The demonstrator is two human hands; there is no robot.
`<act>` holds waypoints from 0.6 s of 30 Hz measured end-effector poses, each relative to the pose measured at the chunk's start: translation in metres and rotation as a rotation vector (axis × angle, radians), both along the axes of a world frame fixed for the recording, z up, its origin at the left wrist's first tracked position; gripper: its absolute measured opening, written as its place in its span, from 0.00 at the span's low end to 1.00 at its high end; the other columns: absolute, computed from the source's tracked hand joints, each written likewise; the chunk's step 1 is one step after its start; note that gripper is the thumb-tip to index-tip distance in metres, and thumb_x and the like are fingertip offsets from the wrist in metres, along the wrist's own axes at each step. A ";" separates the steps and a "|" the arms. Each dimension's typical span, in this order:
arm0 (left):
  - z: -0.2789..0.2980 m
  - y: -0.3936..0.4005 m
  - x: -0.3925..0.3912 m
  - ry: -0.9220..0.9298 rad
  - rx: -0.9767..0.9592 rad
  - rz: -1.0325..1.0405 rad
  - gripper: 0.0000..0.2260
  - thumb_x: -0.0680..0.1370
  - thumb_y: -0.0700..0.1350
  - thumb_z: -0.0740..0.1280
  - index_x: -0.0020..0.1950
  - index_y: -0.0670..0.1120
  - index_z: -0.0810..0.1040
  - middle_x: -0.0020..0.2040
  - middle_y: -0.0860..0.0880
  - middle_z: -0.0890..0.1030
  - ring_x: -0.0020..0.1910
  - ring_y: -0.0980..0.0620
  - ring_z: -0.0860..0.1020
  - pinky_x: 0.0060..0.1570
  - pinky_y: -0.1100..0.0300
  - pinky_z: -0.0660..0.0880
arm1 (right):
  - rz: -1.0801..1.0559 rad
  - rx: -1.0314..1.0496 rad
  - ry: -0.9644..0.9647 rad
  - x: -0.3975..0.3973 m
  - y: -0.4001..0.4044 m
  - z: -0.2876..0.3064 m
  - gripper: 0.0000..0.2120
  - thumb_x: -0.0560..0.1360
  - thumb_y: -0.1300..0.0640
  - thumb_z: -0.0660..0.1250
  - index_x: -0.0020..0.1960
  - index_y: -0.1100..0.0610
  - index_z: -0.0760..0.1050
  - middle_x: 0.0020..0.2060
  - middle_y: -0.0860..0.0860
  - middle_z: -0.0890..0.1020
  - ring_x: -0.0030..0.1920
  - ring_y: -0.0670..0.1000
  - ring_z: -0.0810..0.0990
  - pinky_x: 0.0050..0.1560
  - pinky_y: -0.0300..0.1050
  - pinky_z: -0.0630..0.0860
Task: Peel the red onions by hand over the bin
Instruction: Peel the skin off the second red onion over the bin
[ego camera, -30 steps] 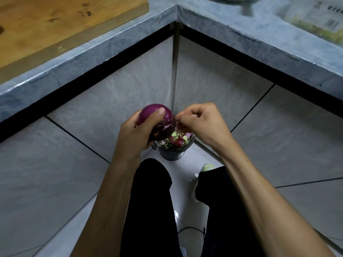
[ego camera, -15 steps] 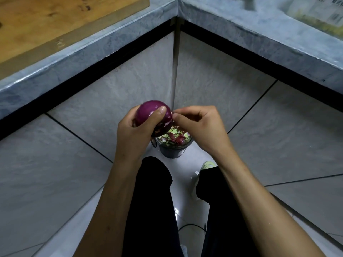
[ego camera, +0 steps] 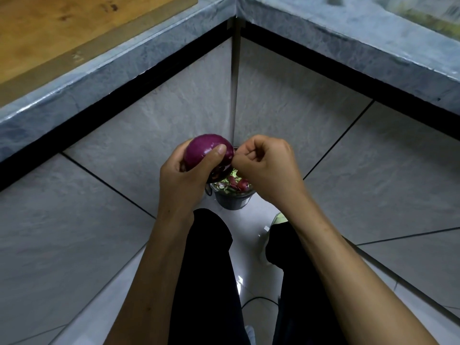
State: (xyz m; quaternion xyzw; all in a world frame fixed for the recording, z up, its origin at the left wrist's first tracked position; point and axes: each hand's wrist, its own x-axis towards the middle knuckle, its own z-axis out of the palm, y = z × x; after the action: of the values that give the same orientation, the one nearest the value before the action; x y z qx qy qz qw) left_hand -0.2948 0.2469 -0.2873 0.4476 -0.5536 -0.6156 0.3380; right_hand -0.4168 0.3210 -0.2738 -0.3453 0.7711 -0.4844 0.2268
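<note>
Near the centre of the frame the left hand (ego camera: 184,178) grips a red onion (ego camera: 204,150), fingers wrapped behind it and the thumb pressed across its glossy purple front. The right hand (ego camera: 268,168) is curled up against the onion's right side, fingertips pinching at the skin there; the exact bit pinched is too small to make out. Directly below both hands stands a small dark bin (ego camera: 232,201) on the floor, holding green and red scraps. The grey stone tabletop (ego camera: 323,33) meets in a corner at the top, with a wooden cutting board (ego camera: 62,28) in the upper left. Dark trouser legs fill the lower middle.
</note>
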 end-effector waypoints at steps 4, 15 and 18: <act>-0.005 0.000 0.001 0.039 0.122 -0.034 0.19 0.67 0.59 0.76 0.55 0.54 0.84 0.46 0.52 0.85 0.41 0.59 0.83 0.35 0.64 0.76 | 0.021 -0.083 -0.337 -0.001 0.001 0.000 0.10 0.73 0.67 0.66 0.34 0.58 0.77 0.24 0.51 0.79 0.26 0.47 0.77 0.31 0.38 0.73; -0.018 -0.007 -0.001 0.096 0.241 -0.037 0.16 0.69 0.60 0.69 0.53 0.57 0.82 0.43 0.60 0.85 0.47 0.57 0.83 0.40 0.62 0.78 | -0.005 -0.117 -0.461 -0.018 0.001 -0.012 0.10 0.76 0.68 0.65 0.39 0.59 0.78 0.27 0.50 0.79 0.30 0.49 0.78 0.40 0.48 0.75; -0.025 -0.006 -0.009 0.070 0.183 -0.006 0.18 0.66 0.61 0.72 0.54 0.57 0.82 0.47 0.56 0.86 0.50 0.54 0.84 0.42 0.59 0.79 | 0.011 -0.123 -0.172 -0.018 -0.006 -0.023 0.11 0.75 0.65 0.68 0.37 0.52 0.79 0.25 0.42 0.77 0.30 0.45 0.75 0.35 0.38 0.74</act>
State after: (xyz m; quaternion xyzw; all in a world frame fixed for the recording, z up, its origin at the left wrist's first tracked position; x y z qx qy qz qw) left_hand -0.3036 0.2408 -0.3121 0.4532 -0.4844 -0.6798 0.3129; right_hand -0.4348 0.3151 -0.2965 -0.3200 0.7157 -0.5573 0.2734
